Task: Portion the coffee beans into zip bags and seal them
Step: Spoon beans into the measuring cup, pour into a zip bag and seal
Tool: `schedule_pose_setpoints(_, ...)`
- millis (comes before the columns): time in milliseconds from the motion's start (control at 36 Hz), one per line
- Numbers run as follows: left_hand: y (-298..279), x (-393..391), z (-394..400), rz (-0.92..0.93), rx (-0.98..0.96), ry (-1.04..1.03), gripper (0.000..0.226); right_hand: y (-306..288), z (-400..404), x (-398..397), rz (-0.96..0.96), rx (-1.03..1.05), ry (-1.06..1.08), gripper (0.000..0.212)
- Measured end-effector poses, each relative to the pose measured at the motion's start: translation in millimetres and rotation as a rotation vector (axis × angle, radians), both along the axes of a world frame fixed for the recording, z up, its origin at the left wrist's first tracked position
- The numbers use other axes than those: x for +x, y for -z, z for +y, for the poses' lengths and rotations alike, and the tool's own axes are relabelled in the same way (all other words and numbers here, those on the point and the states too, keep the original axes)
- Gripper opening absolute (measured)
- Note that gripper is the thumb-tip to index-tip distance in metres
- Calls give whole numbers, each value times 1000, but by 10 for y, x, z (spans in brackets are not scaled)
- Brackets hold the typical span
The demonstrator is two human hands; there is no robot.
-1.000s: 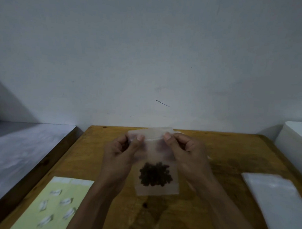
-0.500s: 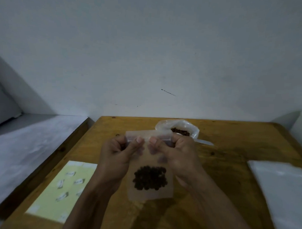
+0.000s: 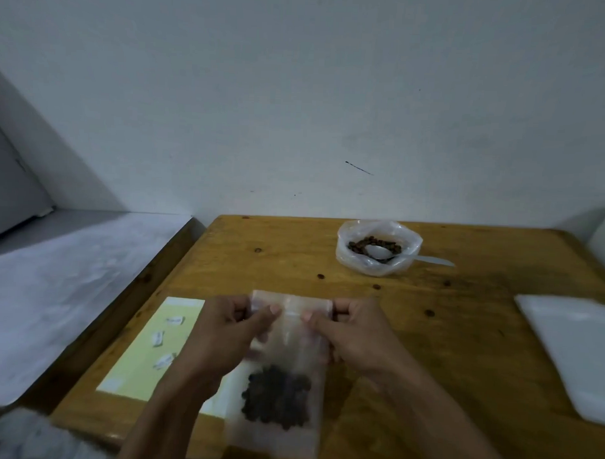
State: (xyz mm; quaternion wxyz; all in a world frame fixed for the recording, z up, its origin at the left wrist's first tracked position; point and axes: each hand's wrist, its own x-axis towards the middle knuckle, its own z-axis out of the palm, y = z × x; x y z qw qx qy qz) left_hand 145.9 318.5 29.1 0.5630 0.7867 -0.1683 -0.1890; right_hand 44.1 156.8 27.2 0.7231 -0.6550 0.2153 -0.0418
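Your hands have dropped from mid-frame to the lower middle. Your left hand [image 3: 229,333] and right hand [image 3: 352,334] pinch the top strip of the zip bag [image 3: 281,393], beans inside, so sealing is almost done. At left lies a yellow sheet [image 3: 142,357]; upper right, the bean bowl [image 3: 379,247]. Nothing blocks you.
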Motion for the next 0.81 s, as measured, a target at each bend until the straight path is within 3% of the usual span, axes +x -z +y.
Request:
schedule_pose_setpoints(111,220,55,-2,-84,184,-27,23,195,68,19,153,-108,6,8)
schedule_pose_setpoints(222,336,95,-78,-149,276,-68,23,332,89,90,183,-249,80,4)
schedule_pose_setpoints(444,358,210,-341,-312,369,-75,29,288,-3,132,224,-573,175,11)
schedule_pose_setpoints(806,397,278,-411,-377,533,-68,29,374,-1,244,261,-904,150,17)
